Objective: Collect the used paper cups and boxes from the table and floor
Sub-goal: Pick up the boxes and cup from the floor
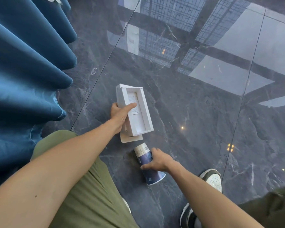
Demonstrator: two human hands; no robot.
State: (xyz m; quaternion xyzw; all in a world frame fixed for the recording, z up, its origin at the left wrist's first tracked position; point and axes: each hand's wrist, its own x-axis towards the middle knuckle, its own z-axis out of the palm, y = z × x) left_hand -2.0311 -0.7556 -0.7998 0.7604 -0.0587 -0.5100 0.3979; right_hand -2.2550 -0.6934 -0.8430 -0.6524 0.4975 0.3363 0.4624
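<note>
My left hand (120, 113) grips a long white cardboard box (138, 119) by its left edge, thumb resting inside its open tray; a second flat white piece shows under its lower end. Just below it, a dark blue paper cup (146, 159) with a white band lies on its side on the floor, rim toward the lower right. My right hand (156, 159) is wrapped around the cup's middle, thumb on the near side and fingers over the top.
The floor (196, 120) is glossy dark marble that mirrors windows and ceiling lights. A pleated blue table skirt (26, 79) hangs along the left. My olive trouser leg (82, 186) fills the bottom centre, and my white-and-dark shoe (211, 178) stands to the right of the cup.
</note>
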